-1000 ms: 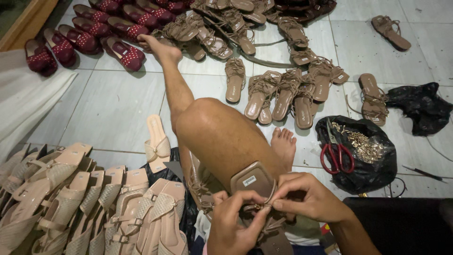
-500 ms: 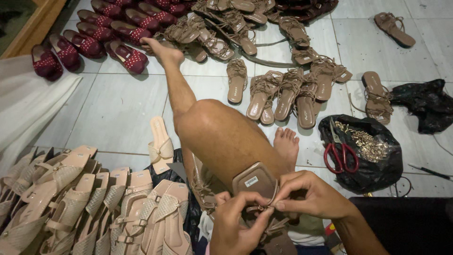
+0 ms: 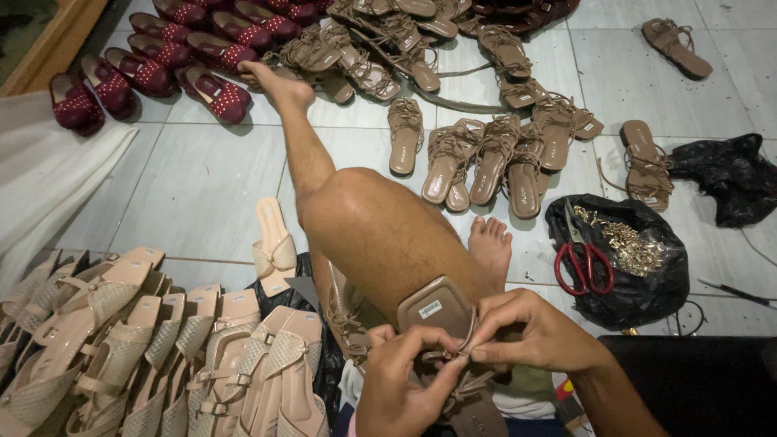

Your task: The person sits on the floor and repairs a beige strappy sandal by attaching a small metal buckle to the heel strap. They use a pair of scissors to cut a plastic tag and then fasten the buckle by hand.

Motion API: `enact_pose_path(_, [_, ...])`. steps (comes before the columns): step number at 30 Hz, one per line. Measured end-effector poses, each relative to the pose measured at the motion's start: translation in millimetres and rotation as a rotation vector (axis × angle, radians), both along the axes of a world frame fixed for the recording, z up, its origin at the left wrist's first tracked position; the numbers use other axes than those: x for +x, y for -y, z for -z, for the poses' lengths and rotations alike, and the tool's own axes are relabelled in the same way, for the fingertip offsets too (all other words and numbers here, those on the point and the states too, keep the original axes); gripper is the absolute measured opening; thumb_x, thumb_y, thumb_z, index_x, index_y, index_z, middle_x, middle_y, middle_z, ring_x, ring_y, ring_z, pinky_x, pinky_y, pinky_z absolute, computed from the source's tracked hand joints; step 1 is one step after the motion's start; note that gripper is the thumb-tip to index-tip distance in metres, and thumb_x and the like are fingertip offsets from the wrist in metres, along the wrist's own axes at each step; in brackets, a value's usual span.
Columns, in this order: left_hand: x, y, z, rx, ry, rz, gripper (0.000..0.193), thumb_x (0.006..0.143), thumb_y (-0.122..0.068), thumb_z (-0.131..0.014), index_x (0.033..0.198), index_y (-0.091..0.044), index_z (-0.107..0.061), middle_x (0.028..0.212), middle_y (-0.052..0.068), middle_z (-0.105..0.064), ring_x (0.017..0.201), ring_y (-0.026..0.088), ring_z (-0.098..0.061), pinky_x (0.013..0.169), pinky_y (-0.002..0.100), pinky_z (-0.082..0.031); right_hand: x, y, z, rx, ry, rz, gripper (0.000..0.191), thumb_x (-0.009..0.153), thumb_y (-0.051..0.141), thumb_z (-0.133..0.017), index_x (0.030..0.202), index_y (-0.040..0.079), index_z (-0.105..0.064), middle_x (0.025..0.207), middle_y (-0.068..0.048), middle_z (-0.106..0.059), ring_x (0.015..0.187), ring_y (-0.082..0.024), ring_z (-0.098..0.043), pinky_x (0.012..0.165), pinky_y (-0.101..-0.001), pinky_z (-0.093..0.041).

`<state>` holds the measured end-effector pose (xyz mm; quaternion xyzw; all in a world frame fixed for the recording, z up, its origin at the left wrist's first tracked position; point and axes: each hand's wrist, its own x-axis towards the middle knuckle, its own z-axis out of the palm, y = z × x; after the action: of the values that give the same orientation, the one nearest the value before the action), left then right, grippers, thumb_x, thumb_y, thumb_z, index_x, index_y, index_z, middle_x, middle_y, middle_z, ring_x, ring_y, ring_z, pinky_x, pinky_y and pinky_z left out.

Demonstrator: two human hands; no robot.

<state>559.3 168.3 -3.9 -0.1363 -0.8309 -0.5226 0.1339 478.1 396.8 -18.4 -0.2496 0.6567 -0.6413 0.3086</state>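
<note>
Head view, looking down at a tiled floor.

A tan flat sandal is seen resting on the thigh of the person's bent leg, toe end pointing away from the camera. Its thin straps are gathered at the near end, between the two hands.

Left hand: held just below the sandal, thumb and forefinger drawn together and pinched on a strap.

Right hand: laid across the sandal's right edge, fingertips closed together on the same strap bundle, touching the left hand's fingers.

Surroundings noted:
- A row of beige woven sandals is stacked at lower left, close beside the leg.
- One single beige sandal lies just left of the knee.
- Dark red dotted shoes are lined up at upper left, near the outstretched foot.
- Brown strappy sandals are spread across the upper middle.
- A black plastic bag lies at right, with red-handled scissors and a heap of small gold-coloured metal fittings on it.
- A second black bag lies further right, well apart from the hands.
</note>
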Motion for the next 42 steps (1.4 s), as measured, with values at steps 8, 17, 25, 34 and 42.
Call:
enact_pose_path(8, [0,-1,1,0.052,0.082,0.021,0.022,0.077,-0.011,-0.087,0.093,-0.01,-0.073,0.08,-0.001,-0.079,0.065,0.012,-0.068,0.081,0.03,-0.038,2,0,1,0.001,0.032,0.024,0.008,0.081,0.001,-0.084,0.087,-0.004,-0.084,0.076,-0.009,-0.072,0.062,-0.013,-0.07,0.052,-0.0269,-0.055])
enact_pose_path(17, [-1,5,-2,0.049,0.081,0.073,0.023,0.078,-0.011,-0.084,0.099,-0.009,-0.073,0.082,-0.001,-0.08,0.069,0.011,-0.072,0.083,0.03,-0.036,6,1,1,0.035,-0.175,0.038,0.008,0.084,0.005,-0.081,0.089,0.0,-0.084,0.079,-0.007,-0.074,0.069,-0.012,-0.071,0.059,-0.026,-0.054])
enact_pose_path(25, [-1,3,2,0.073,0.13,0.054,0.021,0.076,-0.014,-0.084,0.093,-0.01,-0.074,0.081,-0.002,-0.08,0.068,0.01,-0.071,0.082,0.032,-0.036,3,3,-6,0.028,-0.165,0.001,0.008,0.083,0.007,-0.084,0.087,0.001,-0.085,0.079,-0.007,-0.076,0.073,-0.014,-0.072,0.063,-0.0279,-0.054])
enact_pose_path(34, [-3,3,-3,0.026,0.101,0.039,0.019,0.074,-0.015,-0.086,0.089,-0.011,-0.075,0.082,0.0,-0.078,0.065,0.015,-0.064,0.077,0.032,-0.037,-6,2,-7,0.014,-0.042,-0.066,0.009,0.083,0.008,-0.084,0.088,0.0,-0.085,0.077,-0.008,-0.075,0.072,-0.014,-0.068,0.064,-0.0285,-0.052])
enact_pose_path(42, [-4,4,-10,-0.003,0.094,0.089,0.019,0.076,-0.015,-0.085,0.091,-0.01,-0.074,0.085,0.001,-0.08,0.069,0.015,-0.068,0.076,0.033,-0.035,-11,1,-11,0.082,0.01,-0.124,0.012,0.083,0.01,-0.084,0.089,0.0,-0.085,0.077,-0.007,-0.072,0.074,-0.013,-0.067,0.067,-0.0281,-0.05])
